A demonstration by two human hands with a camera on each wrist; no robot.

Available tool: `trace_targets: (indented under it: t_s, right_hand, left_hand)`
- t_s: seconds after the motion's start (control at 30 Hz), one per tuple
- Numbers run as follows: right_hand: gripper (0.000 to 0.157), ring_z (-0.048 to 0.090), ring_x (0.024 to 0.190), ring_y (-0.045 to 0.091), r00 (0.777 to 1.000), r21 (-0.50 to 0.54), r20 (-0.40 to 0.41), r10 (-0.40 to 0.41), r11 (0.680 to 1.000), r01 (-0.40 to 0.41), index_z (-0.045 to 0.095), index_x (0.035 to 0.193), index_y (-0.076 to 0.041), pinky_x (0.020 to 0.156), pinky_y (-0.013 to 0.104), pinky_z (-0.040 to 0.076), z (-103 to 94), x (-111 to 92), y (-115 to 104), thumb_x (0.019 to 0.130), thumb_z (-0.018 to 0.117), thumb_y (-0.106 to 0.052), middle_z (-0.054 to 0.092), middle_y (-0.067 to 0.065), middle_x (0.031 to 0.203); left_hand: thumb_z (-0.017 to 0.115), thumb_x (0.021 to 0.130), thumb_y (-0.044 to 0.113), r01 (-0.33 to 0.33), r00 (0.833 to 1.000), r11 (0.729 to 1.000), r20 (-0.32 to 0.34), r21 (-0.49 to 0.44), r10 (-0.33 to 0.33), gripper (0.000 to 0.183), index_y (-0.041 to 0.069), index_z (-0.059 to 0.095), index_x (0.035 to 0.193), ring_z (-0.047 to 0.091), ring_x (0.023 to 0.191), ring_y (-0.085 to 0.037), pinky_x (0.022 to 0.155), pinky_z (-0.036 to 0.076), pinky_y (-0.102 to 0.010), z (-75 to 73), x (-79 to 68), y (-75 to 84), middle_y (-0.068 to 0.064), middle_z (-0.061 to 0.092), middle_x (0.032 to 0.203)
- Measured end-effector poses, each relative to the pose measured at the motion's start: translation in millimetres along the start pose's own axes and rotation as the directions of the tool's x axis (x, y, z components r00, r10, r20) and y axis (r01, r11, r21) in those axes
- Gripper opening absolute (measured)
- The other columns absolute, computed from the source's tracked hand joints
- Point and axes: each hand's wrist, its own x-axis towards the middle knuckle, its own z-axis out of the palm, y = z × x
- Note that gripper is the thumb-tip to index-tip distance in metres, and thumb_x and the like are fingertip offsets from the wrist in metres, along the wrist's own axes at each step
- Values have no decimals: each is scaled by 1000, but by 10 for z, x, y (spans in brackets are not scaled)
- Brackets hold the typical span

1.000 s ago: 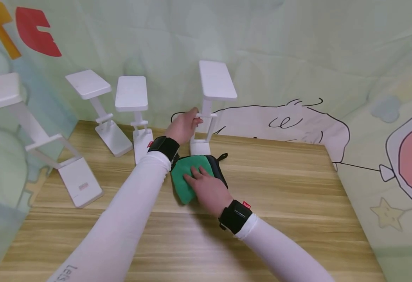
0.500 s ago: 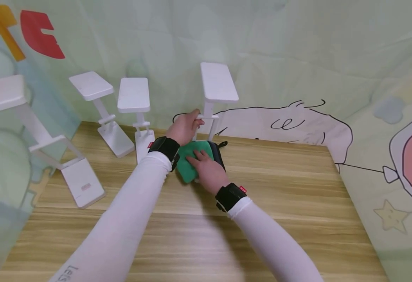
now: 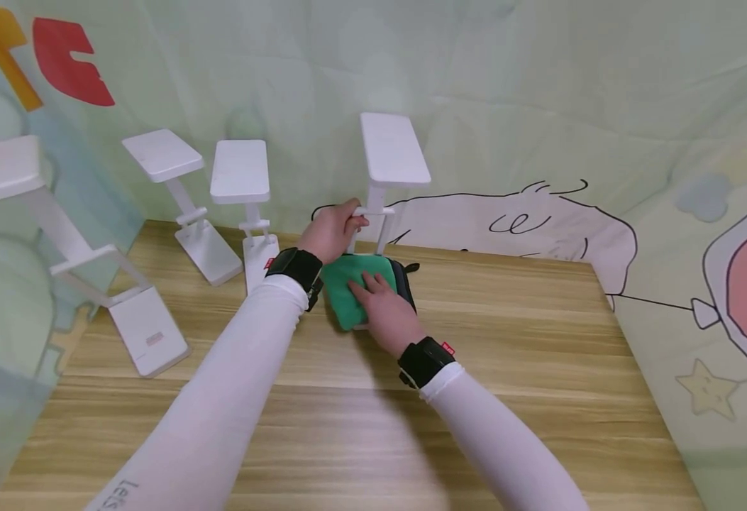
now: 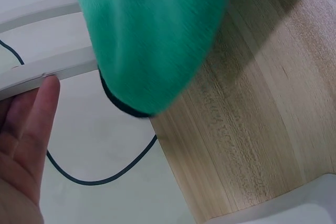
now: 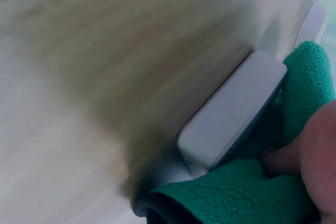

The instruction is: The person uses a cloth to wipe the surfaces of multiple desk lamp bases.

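Observation:
In the head view my left hand (image 3: pixel 330 233) grips the hinge bar of a white folding desk lamp (image 3: pixel 394 149) near the back wall. The left wrist view shows a fingertip against the lamp's white bar (image 4: pixel 73 64). My right hand (image 3: pixel 390 314) rests on a green fleecy cloth (image 3: pixel 354 284) with dark backing and a small loop, its visible fingers spread. The cloth lies over the lamp's base, hiding most of it. From the right wrist, the base (image 5: pixel 231 111) shows as a pale block with the cloth folded along its side.
Several more white folding lamps stand to the left: one nearest the left edge (image 3: pixel 146 330), one behind it (image 3: pixel 207 252), and one close to my left forearm (image 3: pixel 240 170). The wood-grain table (image 3: pixel 507 355) meets a printed fabric backdrop (image 3: pixel 539 92) at the back.
My right hand has slid the cloth away from me onto the lamp's base, then slightly right. The left hand keeps its hold, and the lamp stays in place.

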Motion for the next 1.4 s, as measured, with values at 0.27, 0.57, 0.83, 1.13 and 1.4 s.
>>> trace_targets:
  t_s: [0.27,0.57,0.83,1.13,1.4]
  right_hand:
    - [60,37,134,38,999,6,-6,37,999,-37,50,145,-14,96,47,50,7,-195,49,90,57,8,43,19,149]
    - [58,41,132,36,999,-61,15,37,997,-36,52,144,-16,70,37,59,-26,-460,-23,91,61,5,46,17,147]
    - [58,41,132,38,994,-148,96,-45,987,59,50,145,-14,83,40,57,-104,-646,-160,92,64,5,46,18,147]
    - [61,36,135,38,977,-164,133,-167,968,188,47,148,-16,89,41,54,-120,-671,-271,92,68,-1,43,17,150]
    - [58,37,135,36,971,-151,140,-196,965,217,47,147,-16,96,42,50,-123,-502,-369,94,65,-1,44,15,150]
  left_hand:
    - [49,106,18,57,998,997,25,57,-59,13,8,56,108,59,80,-15,66,48,-32,-8,18,18,-7,71,110]
    - [52,104,27,107,994,991,21,79,-109,19,9,60,103,52,71,-19,61,42,-30,-17,1,14,-5,63,88]
    - [53,103,28,117,993,992,18,55,-118,20,10,61,107,52,74,-20,63,44,-31,-17,1,7,-5,62,88]
    - [51,104,28,114,993,992,32,51,-116,20,9,60,106,51,72,-21,62,41,-31,-22,-12,17,-6,61,86]
    - [50,105,25,100,994,993,39,58,-103,18,10,60,104,53,72,-19,62,43,-31,7,-4,31,-5,64,89]
